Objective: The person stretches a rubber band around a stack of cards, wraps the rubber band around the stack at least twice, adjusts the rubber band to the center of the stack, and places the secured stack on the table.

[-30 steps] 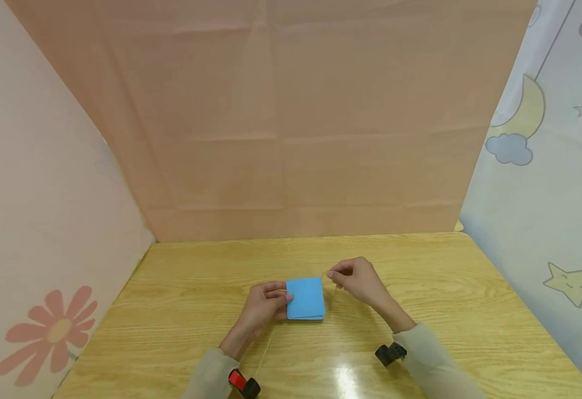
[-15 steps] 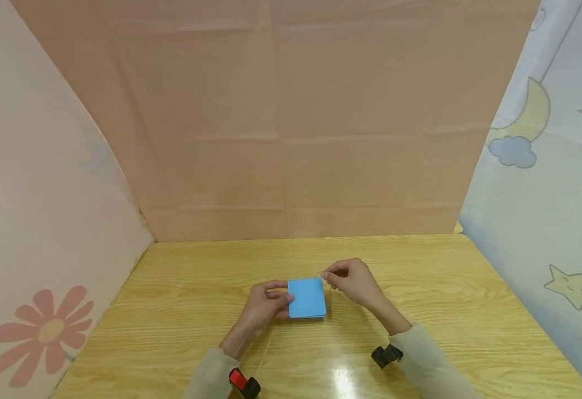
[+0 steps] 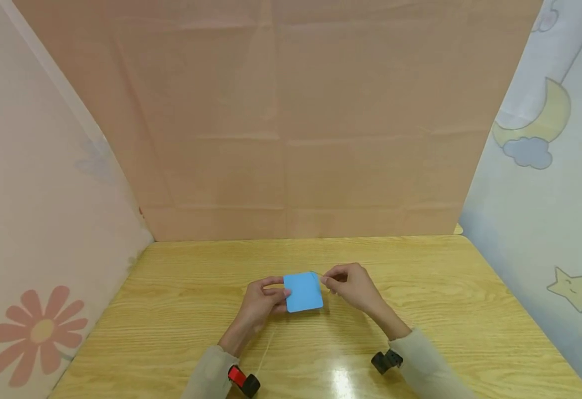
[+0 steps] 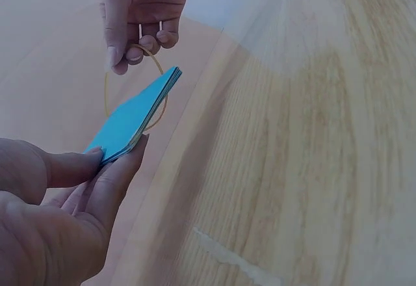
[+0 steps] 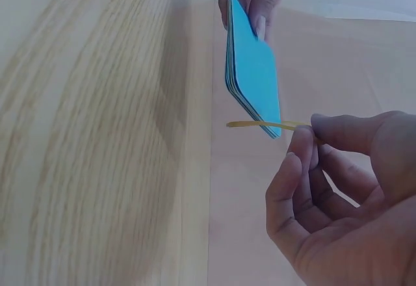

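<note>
A stack of square blue cards (image 3: 304, 293) with rounded corners is pinched by my left hand (image 3: 258, 303), thumb on the upper face and fingers beneath. Several thin layers show along the edge of the stack in both wrist views. Between thumb and fingertips, my right hand (image 3: 353, 285) pinches a thin yellow rubber band (image 5: 260, 124) near the stack's far right corner. In the left wrist view, the rubber band (image 4: 165, 104) forms an open loop around the free end of the stack. Whether it touches the cards is hard to tell.
A wood-grain table (image 3: 420, 288) lies under both hands. Behind it hangs a creased brown sheet (image 3: 281, 138). Patterned walls stand left and right. A thin pale line (image 3: 267, 350) runs from near my left hand toward the black wrist camera (image 3: 250, 385).
My right hand has shifted slightly left, bringing the rubber band over the far right corner of the card stack. The stack has risen a little and turned slightly in my left hand.
</note>
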Demonstrator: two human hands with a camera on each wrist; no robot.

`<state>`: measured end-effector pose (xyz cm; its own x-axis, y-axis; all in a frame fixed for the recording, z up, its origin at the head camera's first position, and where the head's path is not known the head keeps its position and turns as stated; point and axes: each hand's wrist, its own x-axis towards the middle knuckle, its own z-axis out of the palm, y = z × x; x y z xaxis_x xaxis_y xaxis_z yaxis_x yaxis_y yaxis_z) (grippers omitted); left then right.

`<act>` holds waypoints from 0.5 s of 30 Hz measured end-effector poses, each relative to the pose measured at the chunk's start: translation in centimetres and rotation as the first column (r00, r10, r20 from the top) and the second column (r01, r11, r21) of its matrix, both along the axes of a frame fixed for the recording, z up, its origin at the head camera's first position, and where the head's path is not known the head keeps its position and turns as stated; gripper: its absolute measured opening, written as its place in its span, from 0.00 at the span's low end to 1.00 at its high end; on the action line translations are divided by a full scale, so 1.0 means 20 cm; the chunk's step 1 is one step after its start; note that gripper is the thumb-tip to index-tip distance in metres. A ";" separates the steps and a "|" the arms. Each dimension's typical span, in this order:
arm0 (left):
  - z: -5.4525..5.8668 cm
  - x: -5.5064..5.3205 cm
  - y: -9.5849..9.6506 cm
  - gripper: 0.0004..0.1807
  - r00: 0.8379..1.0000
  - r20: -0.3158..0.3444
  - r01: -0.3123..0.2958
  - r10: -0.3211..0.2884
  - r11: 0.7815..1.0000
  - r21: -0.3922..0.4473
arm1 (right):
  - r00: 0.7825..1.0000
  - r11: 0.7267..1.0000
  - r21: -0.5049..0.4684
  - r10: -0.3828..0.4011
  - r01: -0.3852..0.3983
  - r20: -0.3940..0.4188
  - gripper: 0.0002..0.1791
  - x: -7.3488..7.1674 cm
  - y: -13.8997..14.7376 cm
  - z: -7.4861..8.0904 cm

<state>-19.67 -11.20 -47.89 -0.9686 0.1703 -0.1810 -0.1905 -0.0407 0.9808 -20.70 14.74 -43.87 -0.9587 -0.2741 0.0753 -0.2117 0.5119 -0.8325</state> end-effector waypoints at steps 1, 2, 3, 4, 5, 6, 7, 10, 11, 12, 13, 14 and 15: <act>0.00 0.00 0.00 0.22 1.000 0.000 -0.005 0.005 1.000 0.001 | 1.000 1.000 0.002 -0.002 0.002 0.002 0.11 0.00 0.00 0.00; 0.00 0.00 0.00 0.22 1.000 0.000 -0.010 0.010 1.000 0.004 | 1.000 1.000 0.001 0.001 -0.001 0.000 0.11 0.00 0.00 0.00; 0.00 0.00 0.00 0.22 1.000 0.001 -0.016 0.016 1.000 0.005 | 1.000 1.000 0.001 0.002 -0.002 -0.003 0.11 0.01 0.00 -0.01; 0.00 -0.01 0.00 0.22 1.000 0.001 -0.020 0.020 1.000 0.008 | 1.000 1.000 0.001 0.004 -0.004 -0.002 0.11 0.01 0.00 -0.01; 0.00 -0.01 0.00 0.22 1.000 0.002 -0.025 0.025 1.000 0.012 | 1.000 1.000 -0.001 0.003 -0.003 0.000 0.11 0.01 0.00 -0.01; 0.00 -0.01 0.00 0.22 1.000 0.004 -0.029 0.029 1.000 0.012 | 1.000 1.000 -0.004 0.006 -0.006 -0.001 0.11 0.01 0.00 -0.01; 0.01 -0.01 0.00 0.21 0.999 0.005 -0.033 0.033 0.999 0.011 | 1.000 1.000 -0.007 0.008 -0.008 0.000 0.11 0.02 0.00 -0.01; 0.01 -0.01 0.00 0.20 0.999 0.002 -0.039 0.039 0.999 0.007 | 1.000 1.000 -0.018 0.021 -0.021 0.000 0.11 0.02 0.00 -0.02; 0.01 -0.01 0.00 0.20 0.999 0.006 -0.043 0.043 0.999 0.005 | 1.000 1.000 -0.021 0.024 -0.024 0.001 0.11 0.02 0.00 -0.02; 0.01 -0.02 0.00 0.19 0.999 0.008 -0.047 0.047 0.999 0.001 | 1.000 0.999 -0.022 0.029 -0.029 0.001 0.12 0.02 0.00 -0.02; 0.01 -0.02 -0.01 0.19 0.999 0.010 -0.049 0.049 0.999 0.002 | 0.999 0.999 -0.022 0.034 -0.034 0.000 0.12 0.03 0.00 -0.02; 0.01 -0.03 -0.01 0.18 0.999 0.009 -0.049 0.049 0.999 0.004 | 0.999 0.999 -0.023 0.038 -0.038 -0.003 0.11 0.03 0.00 -0.03; 0.01 -0.03 -0.01 0.17 0.999 0.011 -0.050 0.050 0.999 0.007 | 0.999 0.999 -0.024 0.040 -0.040 -0.004 0.11 0.03 0.00 -0.03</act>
<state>-20.35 -11.35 -47.64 -0.9739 0.1230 -0.1909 -0.1991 -0.0577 0.9783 -20.14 14.73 -44.38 -0.9466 -0.3107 0.0861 -0.2352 0.4826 -0.8437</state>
